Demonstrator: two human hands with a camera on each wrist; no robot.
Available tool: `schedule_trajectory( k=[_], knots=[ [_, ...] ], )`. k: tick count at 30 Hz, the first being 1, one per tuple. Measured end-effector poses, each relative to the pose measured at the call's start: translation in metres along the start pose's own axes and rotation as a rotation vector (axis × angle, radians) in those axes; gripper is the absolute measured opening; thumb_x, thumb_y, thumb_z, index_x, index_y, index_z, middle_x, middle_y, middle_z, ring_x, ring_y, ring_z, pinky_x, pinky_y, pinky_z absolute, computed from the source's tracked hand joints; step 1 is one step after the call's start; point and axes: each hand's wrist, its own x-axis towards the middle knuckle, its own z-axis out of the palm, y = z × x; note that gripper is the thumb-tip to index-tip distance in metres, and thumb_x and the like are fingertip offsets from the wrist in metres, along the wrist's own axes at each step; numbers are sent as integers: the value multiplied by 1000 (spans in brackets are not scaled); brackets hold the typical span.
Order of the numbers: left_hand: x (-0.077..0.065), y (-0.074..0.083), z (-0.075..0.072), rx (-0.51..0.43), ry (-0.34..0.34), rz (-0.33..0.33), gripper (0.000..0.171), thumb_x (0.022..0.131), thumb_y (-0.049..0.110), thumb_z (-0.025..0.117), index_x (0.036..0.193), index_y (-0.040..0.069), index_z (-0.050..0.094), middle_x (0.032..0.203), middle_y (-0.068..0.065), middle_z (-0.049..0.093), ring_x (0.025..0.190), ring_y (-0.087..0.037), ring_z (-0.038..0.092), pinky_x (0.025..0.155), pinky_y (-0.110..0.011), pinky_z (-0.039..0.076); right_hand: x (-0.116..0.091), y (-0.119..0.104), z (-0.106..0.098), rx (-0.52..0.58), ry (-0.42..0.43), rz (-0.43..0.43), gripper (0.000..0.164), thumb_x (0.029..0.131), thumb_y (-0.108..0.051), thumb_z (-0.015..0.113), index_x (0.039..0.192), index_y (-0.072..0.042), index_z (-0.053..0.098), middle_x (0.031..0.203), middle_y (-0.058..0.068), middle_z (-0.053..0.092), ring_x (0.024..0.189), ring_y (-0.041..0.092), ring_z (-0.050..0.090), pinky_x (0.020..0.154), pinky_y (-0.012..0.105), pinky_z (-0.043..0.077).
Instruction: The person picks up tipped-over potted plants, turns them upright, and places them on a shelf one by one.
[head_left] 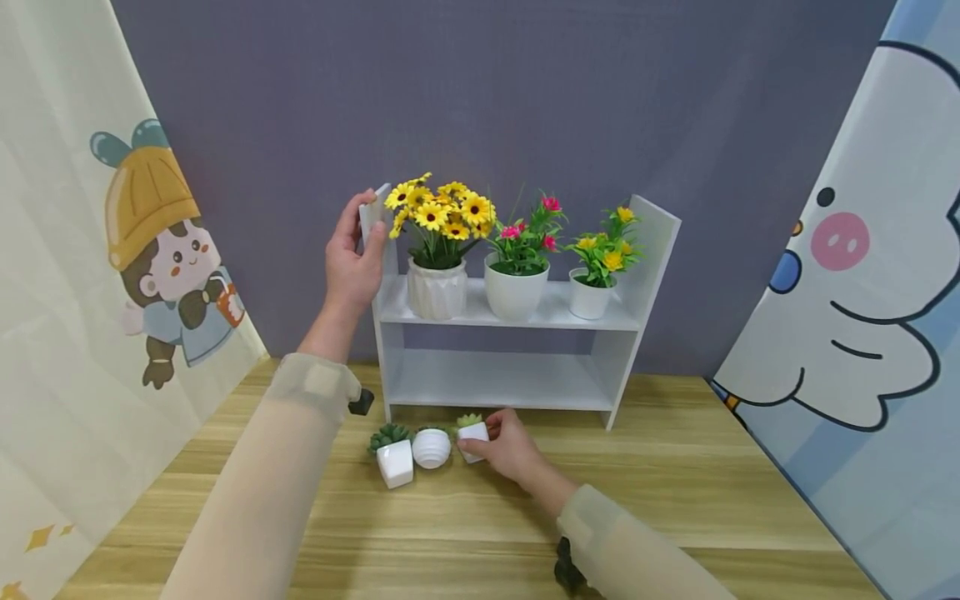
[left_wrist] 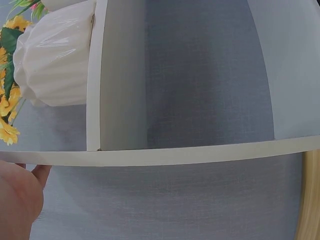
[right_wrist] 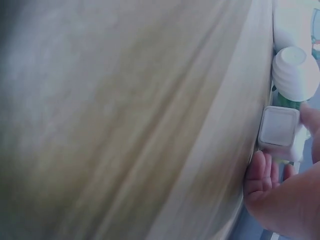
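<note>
My left hand (head_left: 354,271) grips the upper left side panel of a white two-tier shelf (head_left: 510,319), thumb on the near side. The left wrist view shows that hand (left_wrist: 20,197) at the panel's edge. In front of the shelf's base, my right hand (head_left: 516,450) holds a small white square pot (head_left: 474,442) with a light green succulent, between thumb and fingers. In the right wrist view the flat base of this square pot (right_wrist: 278,126) faces the camera. To its left lie a round ribbed white pot (head_left: 432,449) and another square potted succulent (head_left: 394,463), both tipped over.
Along the upper shelf stand a pot of yellow daisies (head_left: 438,287), a pot with pink flowers (head_left: 517,287) and a smaller pot with yellow flowers (head_left: 591,297). The wooden table (head_left: 450,550) meets a grey backdrop (head_left: 517,100) behind the shelf. Cartoon-printed curtains hang on both sides.
</note>
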Motion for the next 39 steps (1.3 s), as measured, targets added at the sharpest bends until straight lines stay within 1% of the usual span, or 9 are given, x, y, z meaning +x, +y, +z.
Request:
schedule_trajectory(
  k=[2,6,12,16,20,24,33,39],
  knots=[
    [0,0,0,5,3,-4,44,112,11,61,156,8,57,168,-6,54,141,-36,60,99,-24,51,0,-1,-1,-1,-7,-1,64,90,-25,92,131,6,55,118,21,71,103,27,70,83,37,61],
    [0,0,0,17,2,-19,44,112,11,60,156,9,57,168,-4,54,141,-32,60,100,-25,51,0,-1,-4,-37,-19,-2,64,90,-25,92,132,6,56,116,21,73,98,25,70,79,34,61],
    [0,1,0,29,-6,-26,45,113,15,60,158,11,56,169,-1,53,143,-24,59,106,-30,52,2,0,-11,-114,-32,-14,58,88,-24,93,127,6,63,114,18,76,94,22,71,76,32,61],
    [1,1,0,33,-13,-28,45,113,17,60,158,12,56,170,0,51,144,-24,59,107,-32,52,1,2,-15,-159,-33,-23,53,88,-25,93,124,4,67,111,13,77,95,20,70,79,33,60],
    [2,0,0,34,-12,-29,45,113,16,60,158,12,56,170,-1,51,145,-26,59,106,-32,53,-2,4,-18,-170,-43,-35,51,87,-22,92,125,2,68,109,11,75,96,20,69,81,34,59],
    [1,0,0,35,-11,-30,46,113,15,60,158,12,55,170,-2,52,144,-26,59,106,-32,53,-6,6,-20,-155,-41,-52,47,86,-18,92,123,0,69,108,10,75,97,20,69,82,35,60],
    [2,1,-1,37,-10,-27,45,113,15,60,158,12,56,169,-3,53,143,-27,59,104,-30,53,-11,14,-26,-108,-42,-107,43,83,-14,94,117,-4,68,104,6,73,94,16,67,80,31,59],
    [1,2,-1,27,-12,-19,45,112,14,60,157,10,56,169,-3,53,142,-27,60,104,-30,52,-15,20,-31,-28,-70,-120,45,82,-6,92,118,1,65,108,12,72,97,19,69,83,33,62]
  ],
)
